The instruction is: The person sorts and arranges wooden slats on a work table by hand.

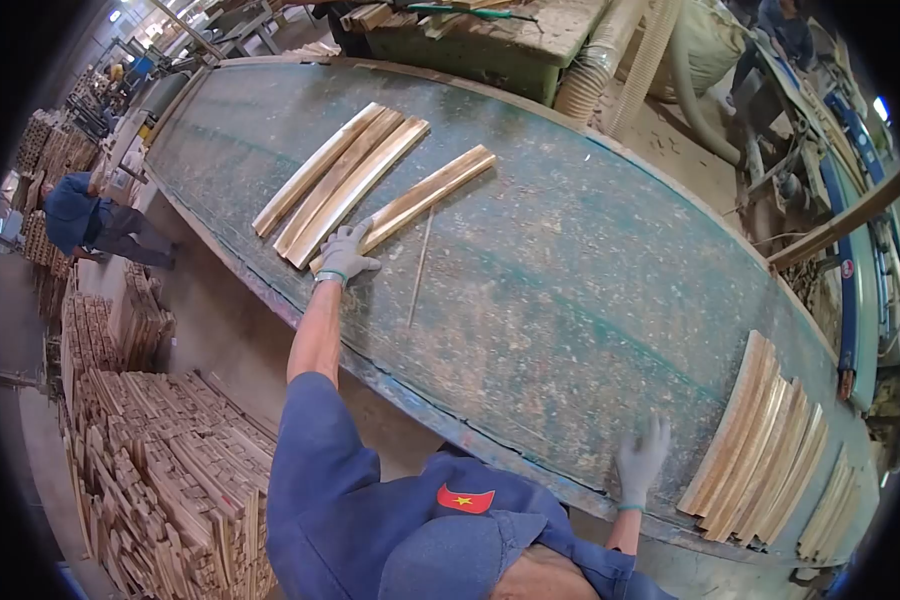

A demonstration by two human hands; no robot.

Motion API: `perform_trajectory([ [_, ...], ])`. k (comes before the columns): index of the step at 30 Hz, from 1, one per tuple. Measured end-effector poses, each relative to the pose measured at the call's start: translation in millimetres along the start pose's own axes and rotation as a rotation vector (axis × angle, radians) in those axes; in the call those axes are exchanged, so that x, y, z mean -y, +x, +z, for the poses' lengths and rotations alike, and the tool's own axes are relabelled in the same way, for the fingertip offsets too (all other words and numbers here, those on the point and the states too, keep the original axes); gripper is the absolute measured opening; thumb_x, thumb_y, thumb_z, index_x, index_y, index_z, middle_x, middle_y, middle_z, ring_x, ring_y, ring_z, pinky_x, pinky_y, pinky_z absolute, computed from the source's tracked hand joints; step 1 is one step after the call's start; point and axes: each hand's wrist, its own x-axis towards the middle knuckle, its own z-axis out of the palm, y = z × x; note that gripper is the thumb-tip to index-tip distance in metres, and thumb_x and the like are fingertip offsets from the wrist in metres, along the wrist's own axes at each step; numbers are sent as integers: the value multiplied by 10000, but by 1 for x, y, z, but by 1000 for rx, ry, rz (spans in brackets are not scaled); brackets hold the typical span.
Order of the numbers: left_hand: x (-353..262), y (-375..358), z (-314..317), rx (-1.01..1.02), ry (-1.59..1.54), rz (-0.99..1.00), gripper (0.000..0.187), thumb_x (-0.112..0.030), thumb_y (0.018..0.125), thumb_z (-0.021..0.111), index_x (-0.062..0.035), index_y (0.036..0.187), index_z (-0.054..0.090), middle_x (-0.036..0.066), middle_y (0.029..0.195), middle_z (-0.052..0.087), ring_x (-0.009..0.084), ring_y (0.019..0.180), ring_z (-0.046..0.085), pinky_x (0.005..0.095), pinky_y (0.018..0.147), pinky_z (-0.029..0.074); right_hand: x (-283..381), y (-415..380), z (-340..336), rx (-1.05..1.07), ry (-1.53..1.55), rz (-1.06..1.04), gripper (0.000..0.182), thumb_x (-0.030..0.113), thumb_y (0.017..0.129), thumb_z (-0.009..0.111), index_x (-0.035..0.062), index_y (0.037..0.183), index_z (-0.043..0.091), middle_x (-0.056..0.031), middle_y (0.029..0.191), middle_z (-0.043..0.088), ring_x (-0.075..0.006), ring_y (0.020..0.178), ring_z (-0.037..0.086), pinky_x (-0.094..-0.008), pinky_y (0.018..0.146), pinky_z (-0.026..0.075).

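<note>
Straddling the near end of a lone wooden strip (430, 191) with the left hand (345, 253): thumb splayed right, fingers over the wood; can't tell if they pinch. Strip lies on the counter (570, 330), just right of a strip group (345, 185). Right hand (643, 462) is blurred, fingers spread, apart from any strip, at the near side, left of a row of strips (752, 452). For control, I'd bear on both long edges; one-end hold likely lets it pivot. Mind the thin stick (421, 265) alongside, probably easy to snag.
</note>
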Motion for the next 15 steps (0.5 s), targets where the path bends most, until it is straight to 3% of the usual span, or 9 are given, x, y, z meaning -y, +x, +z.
perform_trajectory([
  [3,46,44,34,-63,-360,401,769,-403,709,814,-234,1410,547,154,1297,611,328,1170,595,447,1004,440,95,62,38,120,207,-184,528,164,812,705,30,1302,564,-238,1323,569,-413,1255,514,-479,1055,407],
  [4,22,27,23,33,-671,379,620,-355,804,765,-149,1363,593,123,1123,699,238,1009,670,345,889,510,134,83,47,193,317,-215,507,185,818,712,13,1276,580,-234,1316,580,-396,1250,528,-470,1054,411],
  [5,-1,7,5,384,-1047,246,511,-257,884,706,-36,1330,588,91,1143,699,157,996,658,303,850,529,166,100,64,240,400,-255,587,220,816,726,4,1329,540,-232,1330,571,-390,1251,531,-461,1054,412],
  [6,-8,4,14,575,-1235,279,465,-246,909,694,27,1272,599,55,1126,691,118,970,649,273,814,538,199,114,82,348,534,-177,636,223,838,708,-3,1386,480,-229,1381,538,-372,1269,526,-438,1055,416],
  [8,-33,-16,40,599,-1314,298,461,-300,915,694,22,1238,625,66,1082,714,140,959,653,305,869,526,267,138,115,502,790,-2,723,216,855,693,-12,1465,380,-223,1436,494,-340,1254,545,-397,1026,444],
  [10,-50,-27,35,623,-826,318,450,-363,928,662,-37,1239,653,83,1054,730,178,984,662,326,899,509,306,148,150,453,831,93,768,203,833,700,-6,1483,348,-235,1425,478,-354,1251,530,-391,1022,447],
  [11,-52,-21,23,478,-611,548,534,-506,882,647,-127,1259,663,135,1112,717,281,965,681,373,855,513,312,150,179,356,748,94,776,202,816,705,2,1479,354,-251,1409,472,-380,1281,491,-403,1047,425],
  [13,-38,6,4,18,-327,335,710,-576,809,678,-155,1373,578,180,1251,648,373,1055,640,411,922,485,313,153,204,225,678,108,788,201,797,712,13,1475,358,-272,1397,451,-412,1324,431,-415,1078,397],
  [15,12,51,11,-800,193,312,798,-564,755,728,-159,1409,517,169,1302,593,368,1122,592,441,943,461,288,159,206,179,675,102,792,206,793,717,17,1473,358,-284,1407,424,-428,1345,395,-424,1087,383],
])
